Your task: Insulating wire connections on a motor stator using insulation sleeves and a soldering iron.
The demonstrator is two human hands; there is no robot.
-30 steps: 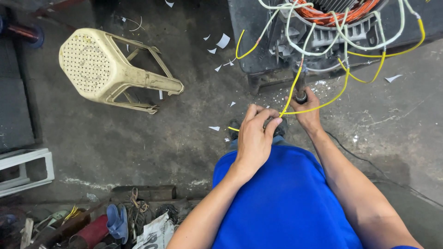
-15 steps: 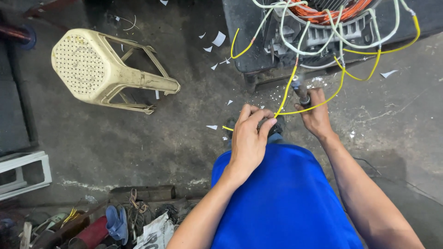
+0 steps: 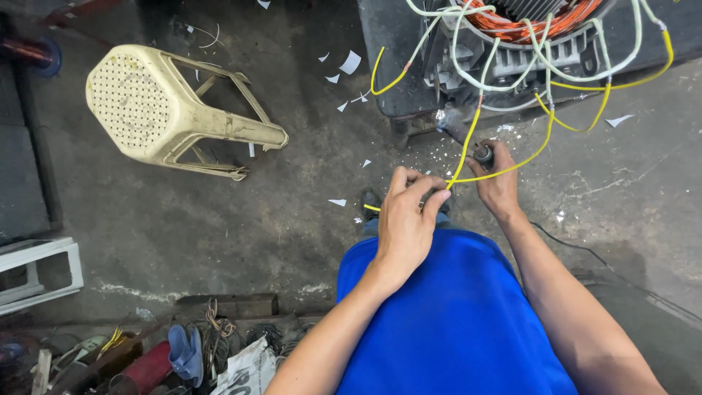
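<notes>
Yellow wire (image 3: 468,143) runs from the motor (image 3: 526,44) on the floor down to my knees. My left hand (image 3: 406,219) is closed around its end, and my right hand (image 3: 497,183) grips a small dark tool (image 3: 483,154) (its tip is hidden). I think the wire should stay tight and steady while the tool meets it.

The floor (image 3: 219,241) was rough, matt grey concrete, stained and strewn with white paper scraps (image 3: 349,62). The overturned stool (image 3: 168,110) was cream plastic, dull and grimy. The motor stator (image 3: 526,44) showed glossy copper windings in grey cast metal. The yellow lead wires (image 3: 468,139) wore smooth sleeving. The shirt (image 3: 453,314) was matt blue cloth.
</notes>
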